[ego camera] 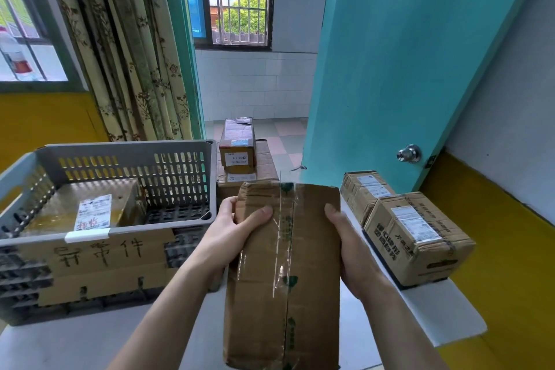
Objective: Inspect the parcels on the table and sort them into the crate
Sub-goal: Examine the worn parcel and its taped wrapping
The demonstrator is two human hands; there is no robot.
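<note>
Parcel in both hands' grip, btm edge cut off.

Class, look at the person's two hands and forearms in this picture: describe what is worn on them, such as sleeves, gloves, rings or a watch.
Nothing is worn that shows. The left hand and right hand are bare, with no gloves and no rings visible. Both forearms are uncovered right down to the picture's bottom edge, so no sleeves, watch or wristbands appear. Fingernails look short and unpainted.

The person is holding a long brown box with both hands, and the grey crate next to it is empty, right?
Not quite. In the head view both hands, left and right, do hold the long brown box, but the grey crate is not empty: a labelled parcel already lies inside it.
</note>
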